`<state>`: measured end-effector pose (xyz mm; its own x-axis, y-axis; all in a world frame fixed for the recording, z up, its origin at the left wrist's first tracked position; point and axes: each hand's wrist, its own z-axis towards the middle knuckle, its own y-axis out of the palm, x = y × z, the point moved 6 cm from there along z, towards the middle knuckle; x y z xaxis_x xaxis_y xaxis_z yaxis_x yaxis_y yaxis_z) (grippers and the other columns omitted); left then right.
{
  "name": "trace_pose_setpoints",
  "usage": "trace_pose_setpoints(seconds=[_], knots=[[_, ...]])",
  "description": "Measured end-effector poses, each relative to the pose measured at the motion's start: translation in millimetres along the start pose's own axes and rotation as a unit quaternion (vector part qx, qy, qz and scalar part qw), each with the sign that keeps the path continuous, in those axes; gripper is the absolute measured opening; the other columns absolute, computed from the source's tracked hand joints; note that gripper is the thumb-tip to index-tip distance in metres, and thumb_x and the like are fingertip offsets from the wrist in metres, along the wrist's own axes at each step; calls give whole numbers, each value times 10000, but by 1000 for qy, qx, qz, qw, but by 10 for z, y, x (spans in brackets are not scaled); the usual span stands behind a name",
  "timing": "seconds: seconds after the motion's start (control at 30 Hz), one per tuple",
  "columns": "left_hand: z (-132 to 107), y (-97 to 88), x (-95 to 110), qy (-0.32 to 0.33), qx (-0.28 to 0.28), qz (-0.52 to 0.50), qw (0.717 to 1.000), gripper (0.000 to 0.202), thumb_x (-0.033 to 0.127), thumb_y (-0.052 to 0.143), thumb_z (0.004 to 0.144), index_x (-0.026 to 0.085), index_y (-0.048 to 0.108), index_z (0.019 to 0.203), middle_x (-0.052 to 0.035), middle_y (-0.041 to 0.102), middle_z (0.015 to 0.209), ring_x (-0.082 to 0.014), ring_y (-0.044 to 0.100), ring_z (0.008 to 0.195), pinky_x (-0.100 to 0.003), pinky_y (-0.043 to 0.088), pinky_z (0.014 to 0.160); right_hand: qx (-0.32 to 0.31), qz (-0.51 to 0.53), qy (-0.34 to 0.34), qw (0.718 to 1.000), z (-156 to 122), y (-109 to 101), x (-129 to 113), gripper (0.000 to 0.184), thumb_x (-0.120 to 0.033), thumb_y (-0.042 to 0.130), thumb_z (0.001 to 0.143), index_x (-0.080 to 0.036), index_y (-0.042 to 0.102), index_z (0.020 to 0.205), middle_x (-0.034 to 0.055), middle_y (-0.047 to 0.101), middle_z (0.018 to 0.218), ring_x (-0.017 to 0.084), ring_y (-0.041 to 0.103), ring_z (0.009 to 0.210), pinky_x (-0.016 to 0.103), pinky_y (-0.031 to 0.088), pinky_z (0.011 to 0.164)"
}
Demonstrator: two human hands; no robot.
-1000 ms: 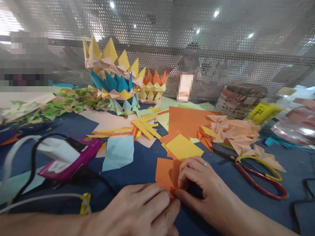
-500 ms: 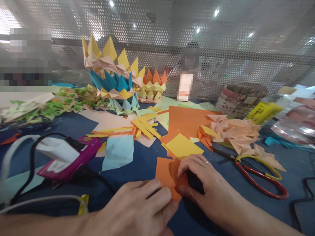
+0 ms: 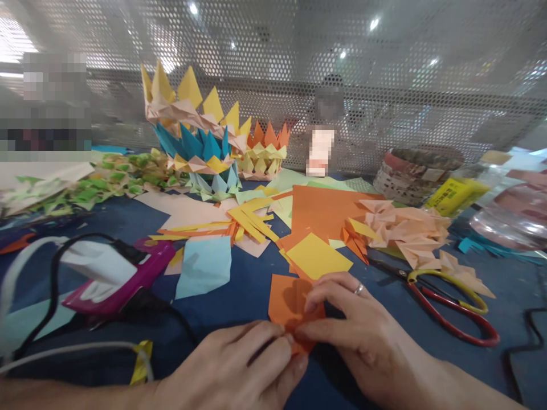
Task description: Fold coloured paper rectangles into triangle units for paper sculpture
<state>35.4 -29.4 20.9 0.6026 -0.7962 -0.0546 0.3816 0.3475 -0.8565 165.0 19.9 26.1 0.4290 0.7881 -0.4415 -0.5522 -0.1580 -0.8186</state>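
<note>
A small orange sheet of paper (image 3: 282, 296) lies on the blue table between my hands, its near part partly folded and covered by fingers. My left hand (image 3: 245, 361) has its fingers bent together on the near left edge of the sheet, pinching it. From the right, my right hand (image 3: 352, 322), with a ring on one finger, grips the same sheet, thumb along the near part and fingertips farther up. Just beyond is a stack of yellow square paper (image 3: 319, 255). Scissors (image 3: 453, 296) with red and yellow handles rest right of my right hand.
Folded paper crowns (image 3: 192, 142) stand at the back before a perforated metal screen (image 3: 273, 51). A purple power strip (image 3: 123, 279) with cables lies left. Peach folded pieces (image 3: 410, 230), a woven basket (image 3: 416, 171) and a large orange sheet (image 3: 320, 208) are at centre and right.
My right thumb has slid left across the near part of the orange paper, towards my left fingers. My left hand has shifted slightly down and left.
</note>
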Motion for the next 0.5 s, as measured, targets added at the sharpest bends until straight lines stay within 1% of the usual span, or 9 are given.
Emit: trace_pose_setpoints(seconds=[0.07, 0.23, 0.33, 0.4, 0.47, 0.5], knots=[[0, -20, 16, -6, 23, 5, 1000, 218, 107, 448, 952, 196, 643, 916, 40, 716, 834, -145, 662, 743, -236, 502, 639, -16, -3, -22, 1000, 3, 2, -38, 369, -11, 454, 870, -259, 701, 988, 46, 621, 932, 192, 538, 956, 345, 462, 834], [-51, 29, 10, -17, 46, 8, 999, 211, 124, 455, 960, 196, 653, 972, 30, 736, 888, -148, 688, 825, -230, 527, 769, -42, -22, -43, 998, 4, 10, -68, 345, -26, 468, 873, -246, 705, 993, 49, 653, 927, 194, 556, 954, 348, 475, 842], [-74, 29, 8, -8, 53, 16, 998, 238, 87, 451, 949, 193, 652, 1018, 25, 736, 916, -145, 692, 857, -221, 529, 791, -42, -29, -47, 998, -1, 13, -69, 340, -35, 463, 878, -245, 703, 996, 52, 662, 942, 192, 563, 965, 333, 488, 839], [-63, 9, 9, -1, 46, 30, 998, 297, 89, 378, 972, 171, 663, 975, 4, 730, 865, -152, 696, 827, -230, 538, 770, -40, -28, -45, 998, -2, 12, -69, 345, -38, 449, 887, -244, 705, 992, 56, 665, 947, 192, 567, 966, 334, 493, 841], [-41, -31, 16, 8, 43, 46, 998, 448, 161, 252, 1018, 143, 675, 872, -32, 711, 783, -164, 695, 769, -246, 549, 746, -39, -26, -40, 998, -3, 11, -69, 349, -37, 444, 893, -244, 706, 994, 56, 666, 951, 191, 567, 965, 336, 492, 850], [-29, -51, 18, 10, 45, 57, 997, 506, 194, 211, 1028, 133, 678, 844, -48, 706, 776, -171, 694, 771, -253, 552, 748, -41, -25, -36, 998, -3, 12, -68, 347, -38, 445, 897, -244, 705, 998, 55, 664, 956, 190, 566, 969, 334, 489, 858]])
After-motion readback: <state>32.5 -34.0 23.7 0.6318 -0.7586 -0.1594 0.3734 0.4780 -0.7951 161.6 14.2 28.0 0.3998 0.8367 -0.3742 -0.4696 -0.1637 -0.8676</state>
